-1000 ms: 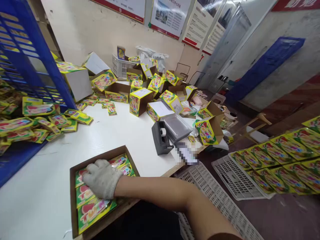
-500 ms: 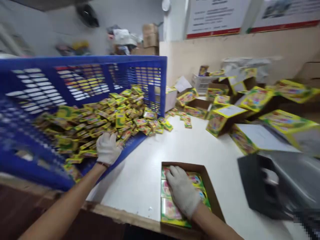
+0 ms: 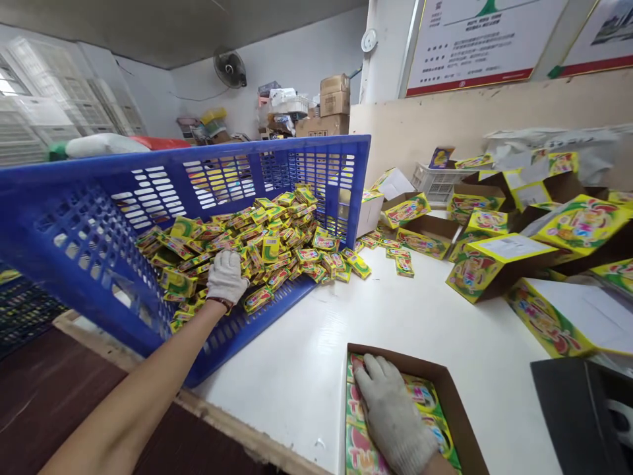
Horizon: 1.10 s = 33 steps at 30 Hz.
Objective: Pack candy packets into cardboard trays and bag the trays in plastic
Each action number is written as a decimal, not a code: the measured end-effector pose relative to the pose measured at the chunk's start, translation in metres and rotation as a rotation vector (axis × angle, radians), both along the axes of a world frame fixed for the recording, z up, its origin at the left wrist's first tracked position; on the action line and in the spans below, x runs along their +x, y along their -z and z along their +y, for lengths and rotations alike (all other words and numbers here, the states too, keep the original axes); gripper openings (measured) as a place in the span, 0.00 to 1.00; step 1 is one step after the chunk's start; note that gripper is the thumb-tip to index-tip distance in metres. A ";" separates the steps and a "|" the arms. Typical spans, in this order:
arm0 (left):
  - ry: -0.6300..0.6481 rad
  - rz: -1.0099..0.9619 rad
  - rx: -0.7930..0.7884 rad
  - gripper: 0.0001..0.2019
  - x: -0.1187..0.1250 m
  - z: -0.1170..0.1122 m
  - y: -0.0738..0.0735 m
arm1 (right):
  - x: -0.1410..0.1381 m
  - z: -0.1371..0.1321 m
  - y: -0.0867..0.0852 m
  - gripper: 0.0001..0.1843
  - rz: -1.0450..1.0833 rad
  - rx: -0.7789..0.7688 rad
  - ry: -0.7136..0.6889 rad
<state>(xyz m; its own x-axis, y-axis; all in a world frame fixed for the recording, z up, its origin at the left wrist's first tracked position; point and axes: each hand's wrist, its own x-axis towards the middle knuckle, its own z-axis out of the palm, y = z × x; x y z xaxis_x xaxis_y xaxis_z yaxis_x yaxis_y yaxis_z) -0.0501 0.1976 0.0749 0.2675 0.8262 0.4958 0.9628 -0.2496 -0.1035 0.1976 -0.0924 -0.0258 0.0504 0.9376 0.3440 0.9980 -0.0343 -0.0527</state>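
Observation:
My left hand (image 3: 227, 276), in a white knit glove, reaches into a heap of small yellow-green boxes (image 3: 270, 249) inside a tilted blue plastic basket (image 3: 237, 149). Its fingers are curled in among the boxes, and the fingertips are hidden. Lower right, my gloved right hand (image 3: 395, 412) lies flat, fingers stretched out, on small packs (image 3: 357, 439) set in rows in an open cardboard box (image 3: 457, 402). That box stands on the white table (image 3: 291, 356) near its front edge; the frame cuts off its near end.
Open printed cartons (image 3: 494, 264) crowd the table's right side, with a white crate (image 3: 432, 181) behind them. A dark device (image 3: 573, 409) stands at the lower right. Loose small boxes (image 3: 398, 257) lie beyond the basket's mouth. A wall fan (image 3: 230, 68) hangs at the back.
The view has shifted, moving basket and cardboard box right and down in the picture. My left hand is deeper in the heap; my right hand stays on the packs.

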 end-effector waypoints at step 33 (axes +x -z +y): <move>0.734 -1.498 -1.412 0.24 0.101 -0.240 0.025 | 0.017 -0.011 -0.100 0.23 1.427 -0.149 -0.065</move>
<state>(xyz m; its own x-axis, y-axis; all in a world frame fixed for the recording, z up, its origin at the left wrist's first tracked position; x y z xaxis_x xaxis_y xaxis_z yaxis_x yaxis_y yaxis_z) 0.0509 -0.0424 0.0501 0.7176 0.6902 -0.0927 -0.1420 0.2753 0.9508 0.2150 -0.1035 0.0738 0.2189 0.9737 -0.0627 0.0956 -0.0853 -0.9918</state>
